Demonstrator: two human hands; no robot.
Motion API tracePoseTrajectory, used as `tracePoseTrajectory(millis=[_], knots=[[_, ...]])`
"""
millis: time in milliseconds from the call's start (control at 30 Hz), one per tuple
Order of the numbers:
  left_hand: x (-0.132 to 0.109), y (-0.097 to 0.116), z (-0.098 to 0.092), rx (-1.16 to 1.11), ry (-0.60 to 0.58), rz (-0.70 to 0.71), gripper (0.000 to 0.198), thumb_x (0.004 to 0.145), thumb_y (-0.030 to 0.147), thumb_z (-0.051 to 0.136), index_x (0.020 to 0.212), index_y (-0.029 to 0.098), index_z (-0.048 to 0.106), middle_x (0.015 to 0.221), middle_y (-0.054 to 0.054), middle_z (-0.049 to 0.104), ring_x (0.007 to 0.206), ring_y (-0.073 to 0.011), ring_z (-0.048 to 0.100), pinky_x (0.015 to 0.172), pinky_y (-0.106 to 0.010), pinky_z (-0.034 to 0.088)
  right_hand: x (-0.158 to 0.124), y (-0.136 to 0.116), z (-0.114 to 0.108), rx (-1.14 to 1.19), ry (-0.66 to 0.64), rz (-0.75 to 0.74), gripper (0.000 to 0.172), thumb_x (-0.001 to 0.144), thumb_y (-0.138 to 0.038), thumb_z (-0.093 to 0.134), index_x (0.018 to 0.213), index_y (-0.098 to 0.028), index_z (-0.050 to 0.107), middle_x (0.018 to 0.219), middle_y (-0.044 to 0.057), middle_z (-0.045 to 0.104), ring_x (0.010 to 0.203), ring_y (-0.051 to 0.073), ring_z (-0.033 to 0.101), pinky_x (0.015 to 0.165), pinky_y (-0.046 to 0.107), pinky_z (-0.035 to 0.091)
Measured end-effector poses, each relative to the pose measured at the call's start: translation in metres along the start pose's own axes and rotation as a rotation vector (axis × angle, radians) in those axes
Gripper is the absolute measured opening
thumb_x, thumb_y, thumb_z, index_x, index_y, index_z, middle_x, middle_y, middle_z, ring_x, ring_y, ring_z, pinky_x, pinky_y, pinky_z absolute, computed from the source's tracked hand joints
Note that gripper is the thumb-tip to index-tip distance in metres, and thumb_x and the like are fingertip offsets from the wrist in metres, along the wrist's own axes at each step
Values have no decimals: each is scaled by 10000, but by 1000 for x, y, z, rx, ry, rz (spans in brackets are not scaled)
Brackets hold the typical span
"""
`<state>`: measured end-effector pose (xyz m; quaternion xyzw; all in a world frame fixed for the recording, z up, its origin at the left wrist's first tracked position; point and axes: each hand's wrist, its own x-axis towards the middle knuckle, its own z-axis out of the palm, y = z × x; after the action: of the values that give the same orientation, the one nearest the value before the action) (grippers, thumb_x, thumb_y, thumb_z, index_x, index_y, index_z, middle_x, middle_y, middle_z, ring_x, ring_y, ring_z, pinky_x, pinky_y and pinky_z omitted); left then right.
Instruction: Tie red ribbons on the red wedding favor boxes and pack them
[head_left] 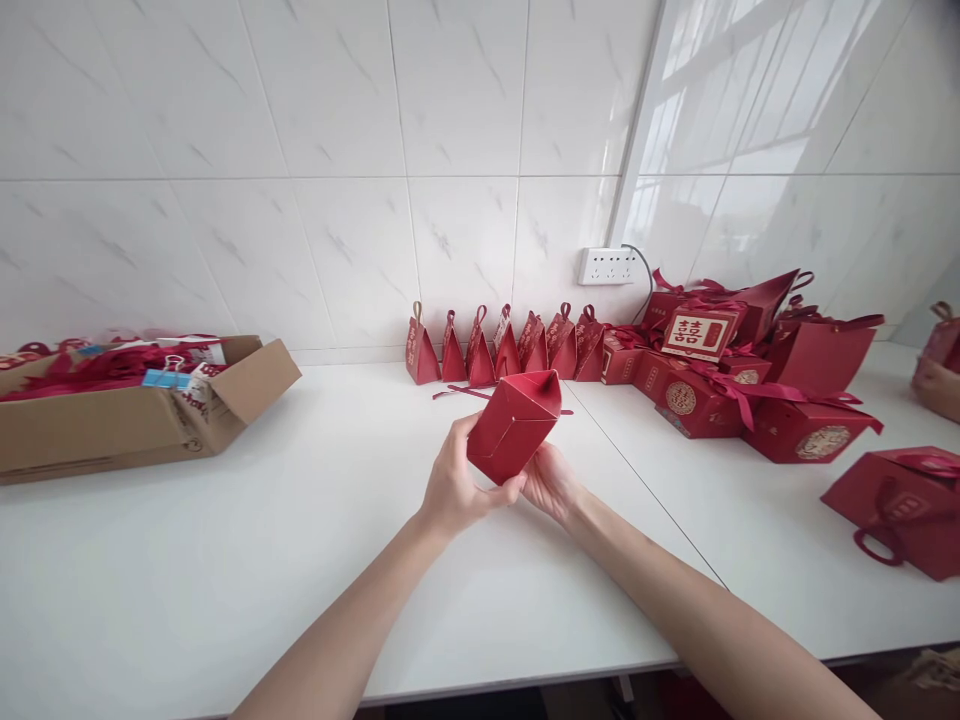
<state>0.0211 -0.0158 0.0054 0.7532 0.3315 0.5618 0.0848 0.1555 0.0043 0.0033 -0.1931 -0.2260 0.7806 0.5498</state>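
A red paper gift box (510,428) is held tilted above the white table, its open end facing up and to the right. My left hand (459,482) is closed on its left side and lower edge, the thumb along the bottom. From below and the right, my right hand (551,482) grips the same box; some of its fingers are hidden behind it. Just beyond the box, a thin dark red ribbon (457,389) lies on the table, partly covered from view. Behind that stands a row of several small red triangular boxes (480,352) with loops on top.
At the left, an open cardboard carton (105,435) holds red ribbons and a blue binder clip (166,377). Several red gift boxes with ribbons (705,400) are piled at the right, with another red box (900,505) nearer. A power strip (607,266) is on the tiled wall.
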Motion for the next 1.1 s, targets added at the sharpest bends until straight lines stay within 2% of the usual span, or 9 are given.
tracePoseTrajectory(millis=[167,333,433,567,667,733,933,1000,1100], knots=[[1,2,-1,52,1,79,689,662,306,672,1268,202,364,1158,-110,556,1045,-248,562,851,-371,494,-1,-1,2,20,-52,-28,220,882,-92,395,854,-133,609,761,40,678,682,131,650,621,219,564],[-1,2,4,-58,-49,-90,777,670,333,671,1328,205,277,1281,-143,447,1172,-266,470,934,-398,443,3,1,-2,0,-11,-69,161,860,-130,457,887,-160,612,805,31,677,734,142,641,641,236,557],[3,1,3,-162,6,-299,665,615,391,696,1191,191,431,1215,-123,482,1114,-270,491,911,-397,446,3,-4,-1,-69,14,-127,117,835,-282,562,883,-184,605,858,37,664,776,164,632,633,268,555],[13,0,-1,-553,31,-761,465,756,552,447,1013,176,540,990,-81,605,829,-199,583,760,-349,493,-5,-12,6,-366,38,-300,266,748,-396,661,942,-235,576,1007,20,629,851,175,604,623,296,549],[16,0,-1,-805,12,-1017,494,746,616,392,903,177,554,765,-32,615,531,-123,509,617,-314,502,-12,-13,13,-681,199,-521,257,717,-407,673,820,-204,554,803,4,612,624,130,545,498,250,480],[16,0,0,-874,-51,-1091,507,746,638,384,840,174,564,617,2,573,422,-89,422,589,-302,505,-14,-13,14,-784,303,-607,267,734,-424,637,708,-189,513,627,-23,538,499,98,454,439,233,412],[14,-1,2,-857,-310,-1158,595,770,676,323,880,145,567,540,-14,581,313,-67,341,663,-344,542,-5,-20,3,-703,381,-407,323,762,-473,545,636,-181,490,487,-37,446,428,97,417,388,227,373],[14,-4,5,-797,-280,-1116,559,773,645,341,926,144,538,593,-16,592,301,-64,345,613,-352,547,0,-21,1,-699,373,-381,311,751,-475,552,688,-171,525,515,-24,488,435,105,451,394,230,410],[11,-11,3,-613,-107,-886,475,733,546,465,1042,187,448,761,-12,607,360,-86,450,430,-297,494,5,-18,5,-711,314,-478,285,742,-451,559,737,-168,531,572,-9,534,431,106,479,400,231,437]])
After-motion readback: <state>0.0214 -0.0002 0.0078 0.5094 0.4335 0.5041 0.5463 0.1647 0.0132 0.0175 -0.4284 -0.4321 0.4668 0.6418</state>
